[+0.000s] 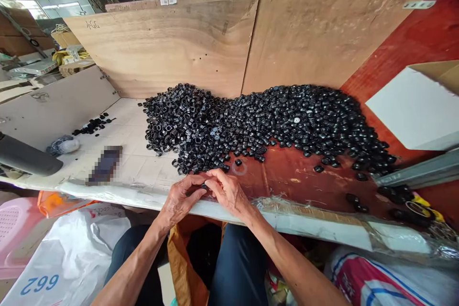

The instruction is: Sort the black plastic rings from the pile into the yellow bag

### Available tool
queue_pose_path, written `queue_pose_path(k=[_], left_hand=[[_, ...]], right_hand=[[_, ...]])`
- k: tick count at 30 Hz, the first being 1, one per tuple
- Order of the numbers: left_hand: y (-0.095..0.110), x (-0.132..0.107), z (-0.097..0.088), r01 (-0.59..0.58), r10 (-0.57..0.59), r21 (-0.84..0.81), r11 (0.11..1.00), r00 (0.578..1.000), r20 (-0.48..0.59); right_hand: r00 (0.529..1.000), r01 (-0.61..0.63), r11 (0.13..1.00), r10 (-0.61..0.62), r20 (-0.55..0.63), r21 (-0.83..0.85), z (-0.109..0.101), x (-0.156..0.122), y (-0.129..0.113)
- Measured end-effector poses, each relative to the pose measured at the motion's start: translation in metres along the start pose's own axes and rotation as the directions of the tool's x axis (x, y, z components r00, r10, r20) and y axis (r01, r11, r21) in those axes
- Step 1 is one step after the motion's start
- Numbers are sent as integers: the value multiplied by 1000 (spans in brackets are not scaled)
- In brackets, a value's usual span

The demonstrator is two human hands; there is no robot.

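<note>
A large heap of small black plastic rings (251, 124) spreads across the board in front of a plywood backboard (179, 43). My left hand (181, 196) and my right hand (229, 191) meet at the near board edge. Their fingertips pinch a small black ring (204, 185) between them. The heap's near edge lies just beyond my fingers, and a few loose rings (358, 201) sit on the red-brown board (287, 172) to the right. The white sheet (132, 153) lies under the heap's left side.
A small group of black parts (93, 124) and a blurred dark flat object (105, 165) lie on the white sheet at left. A metal rail (419, 172) and a white panel (416, 110) stand at right. White sacks (68, 258) and an orange bag (182, 263) lie below the board.
</note>
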State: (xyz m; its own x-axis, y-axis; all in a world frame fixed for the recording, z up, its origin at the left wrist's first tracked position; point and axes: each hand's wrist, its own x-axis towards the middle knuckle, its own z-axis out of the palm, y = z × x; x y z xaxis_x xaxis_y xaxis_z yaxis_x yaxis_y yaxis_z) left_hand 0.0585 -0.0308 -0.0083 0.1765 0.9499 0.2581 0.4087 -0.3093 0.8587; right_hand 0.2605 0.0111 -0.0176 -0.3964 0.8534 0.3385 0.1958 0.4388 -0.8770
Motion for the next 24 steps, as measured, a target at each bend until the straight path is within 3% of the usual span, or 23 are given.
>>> queue_pose_path(k=[6, 11, 18, 24], left_hand=[[-5, -2, 1, 9, -9, 2, 1000, 995, -99], [-2, -2, -2, -4, 5, 21, 1000, 1000, -28], [-6, -4, 1, 10, -11, -11, 1000, 993, -116], [-12, -6, 1, 1, -3, -18, 1000, 993, -121]], right_hand=[[997, 77, 997, -76, 34, -26, -3, 0, -5], [999, 41, 979, -40, 7, -201, -1, 2, -4], [999, 31, 997, -28, 35, -76, -5, 1, -11], [999, -8, 999, 9, 32, -31, -8, 0, -16]])
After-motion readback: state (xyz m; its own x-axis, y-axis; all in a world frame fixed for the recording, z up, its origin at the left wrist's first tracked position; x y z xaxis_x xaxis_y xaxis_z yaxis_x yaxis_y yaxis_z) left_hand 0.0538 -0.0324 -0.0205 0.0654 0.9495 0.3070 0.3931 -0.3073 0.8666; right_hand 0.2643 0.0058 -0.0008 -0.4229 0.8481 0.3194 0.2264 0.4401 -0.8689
